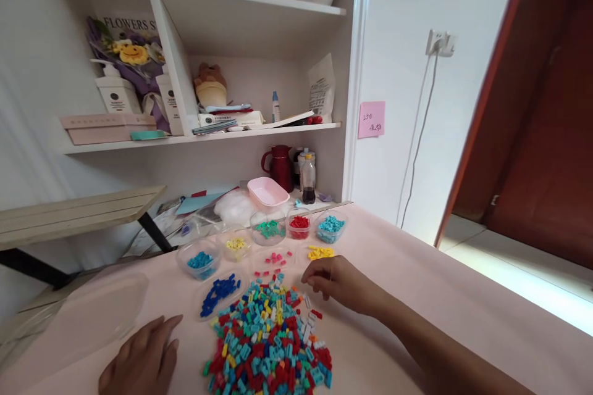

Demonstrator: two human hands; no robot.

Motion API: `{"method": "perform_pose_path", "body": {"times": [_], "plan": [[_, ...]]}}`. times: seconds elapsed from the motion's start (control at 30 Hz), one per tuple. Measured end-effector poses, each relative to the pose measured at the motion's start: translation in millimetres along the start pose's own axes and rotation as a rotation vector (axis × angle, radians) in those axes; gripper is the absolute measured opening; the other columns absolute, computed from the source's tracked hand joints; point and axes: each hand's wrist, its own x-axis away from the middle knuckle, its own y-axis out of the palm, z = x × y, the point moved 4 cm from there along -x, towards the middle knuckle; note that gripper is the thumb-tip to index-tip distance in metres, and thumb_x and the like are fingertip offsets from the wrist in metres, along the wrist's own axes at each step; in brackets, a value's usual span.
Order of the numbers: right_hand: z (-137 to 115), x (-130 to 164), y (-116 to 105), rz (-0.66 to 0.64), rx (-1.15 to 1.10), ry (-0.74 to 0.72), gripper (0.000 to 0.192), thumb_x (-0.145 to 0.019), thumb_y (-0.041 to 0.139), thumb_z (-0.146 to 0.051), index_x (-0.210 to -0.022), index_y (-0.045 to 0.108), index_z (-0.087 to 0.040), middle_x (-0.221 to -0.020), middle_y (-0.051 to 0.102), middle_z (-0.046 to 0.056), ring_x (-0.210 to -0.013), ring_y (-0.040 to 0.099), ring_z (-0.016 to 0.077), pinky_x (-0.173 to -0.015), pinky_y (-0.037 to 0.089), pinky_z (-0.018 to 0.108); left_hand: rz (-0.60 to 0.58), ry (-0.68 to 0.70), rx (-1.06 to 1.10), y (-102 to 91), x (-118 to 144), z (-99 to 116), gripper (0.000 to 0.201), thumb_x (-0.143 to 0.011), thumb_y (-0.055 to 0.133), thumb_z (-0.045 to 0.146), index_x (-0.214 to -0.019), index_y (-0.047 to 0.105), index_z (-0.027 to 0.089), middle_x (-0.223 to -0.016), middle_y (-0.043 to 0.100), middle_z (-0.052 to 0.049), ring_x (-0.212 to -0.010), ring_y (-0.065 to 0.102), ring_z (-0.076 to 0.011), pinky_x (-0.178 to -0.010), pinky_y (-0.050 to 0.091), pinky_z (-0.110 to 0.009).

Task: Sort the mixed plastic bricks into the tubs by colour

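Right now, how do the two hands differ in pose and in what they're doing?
The left hand lies flat on the pink table, apart from the mixed brick pile; the right hand is stretched forward at the pile's far edge. The left hand's fingers are relaxed and empty; the right hand's fingertips curl down near loose bricks. Both are bare.

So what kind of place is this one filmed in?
Probably a room at home: white shelves with household clutter, a red jug, and a pink-covered table holding a pile of small coloured bricks.
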Motion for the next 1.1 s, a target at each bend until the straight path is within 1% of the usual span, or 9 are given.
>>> {"method": "perform_pose_path", "body": {"times": [0.13,0.23,0.37,0.47,0.6,0.8,0.93,1.03,1.1], "plan": [[-11.7,7.0,-1.3,0.085,0.218,-0.075,0.026,-0.086,0.047,-0.026,-0.096,0.071,-0.024,-0.089,0.071,0.003,-0.075,0.062,0.0167,-0.065,0.045,0.026,-0.049,-0.003,0.005,-8.8,4.7,9.5,0.042,-0.09,0.035,0.032,-0.125,0.059,0.032,-0.136,0.053,-0.004,-0.129,0.042,-0.024,-0.104,0.031,-0.046],[-5.3,5.6,-1.5,0.181,0.138,-0.075,0.031,-0.091,0.042,-0.035,-0.097,0.07,-0.023,-0.09,0.071,0.003,-0.075,0.061,0.018,-0.068,0.046,0.028,-0.075,-0.012,-0.018,-15.5,9.0,17.6,0.043,-0.091,0.033,0.028,-0.126,0.059,0.029,-0.136,0.053,-0.006,-0.128,0.043,-0.0238,-0.104,0.03,-0.046],[15.5,-3.4,19.2,0.197,-0.047,-0.046,0.037,-0.09,0.041,-0.045,-0.092,0.069,-0.021,-0.092,0.07,0.005,-0.082,0.062,0.0208,-0.074,0.048,0.03,-0.103,-0.007,-0.004,-24.1,17.8,29.3,0.048,-0.091,0.027,0.019,-0.128,0.057,0.022,-0.136,0.052,-0.011,-0.128,0.041,-0.0241,-0.105,0.027,-0.045],[27.8,-9.4,36.6,0.202,-0.119,0.016,0.038,-0.088,0.043,-0.049,-0.086,0.068,-0.02,-0.091,0.071,0.006,-0.086,0.064,0.0243,-0.073,0.05,0.032,-0.108,-0.014,0.013,-27.7,23.7,32.3,0.048,-0.09,0.028,0.017,-0.129,0.056,0.024,-0.136,0.052,-0.009,-0.128,0.04,-0.0213,-0.106,0.026,-0.04],[29.7,-10.5,42.8,0.248,-0.13,-0.022,0.039,-0.086,0.044,-0.052,-0.086,0.069,-0.022,-0.094,0.072,0.006,-0.092,0.065,0.0264,-0.079,0.051,0.035,-0.138,-0.032,0.068,-31.6,26.8,30.8,0.055,-0.085,0.032,0.007,-0.132,0.053,0.027,-0.137,0.052,-0.007,-0.127,0.042,-0.019,-0.106,0.026,-0.035],[27.5,-12.0,42.0,0.236,-0.117,-0.069,0.041,-0.086,0.04,-0.052,-0.084,0.068,-0.023,-0.087,0.072,0.006,-0.089,0.065,0.0279,-0.074,0.052,0.036,-0.183,-0.194,0.247,-49.8,18.4,18.8,0.047,-0.079,0.037,0.007,-0.11,0.067,0.025,-0.129,0.059,-0.004,-0.122,0.05,-0.0202,-0.101,0.036,-0.036],[24.6,-17.4,44.6,0.231,-0.13,-0.086,0.036,-0.085,0.041,-0.048,-0.079,0.066,-0.022,-0.085,0.072,0.005,-0.086,0.065,0.0264,-0.075,0.051,0.035,-0.222,-0.216,0.439,-62.6,16.5,17.7,0.044,-0.077,0.038,0.008,-0.104,0.069,0.022,-0.119,0.067,0.0,-0.113,0.059,-0.0137,-0.095,0.044,-0.026],[18.6,-18.0,45.2,0.301,-0.173,-0.117,0.032,-0.084,0.042,-0.04,-0.074,0.064,-0.021,-0.08,0.07,0.004,-0.083,0.065,0.024,-0.076,0.049,0.033,-0.259,-0.198,0.531,-70.8,17.9,22.0,0.034,-0.082,0.041,0.022,-0.097,0.071,0.022,-0.101,0.074,-0.001,-0.101,0.066,-0.0176,-0.091,0.05,-0.031],[16.3,-19.2,44.7,0.349,-0.226,-0.103,0.028,-0.083,0.041,-0.033,-0.074,0.064,-0.02,-0.073,0.067,0.003,-0.078,0.064,0.0217,-0.073,0.048,0.031,-0.256,-0.189,0.545,-76.4,14.4,22.9,0.024,-0.074,0.055,0.027,-0.09,0.072,0.025,-0.092,0.075,-0.001,-0.102,0.067,-0.0234,-0.092,0.052,-0.037]]}}
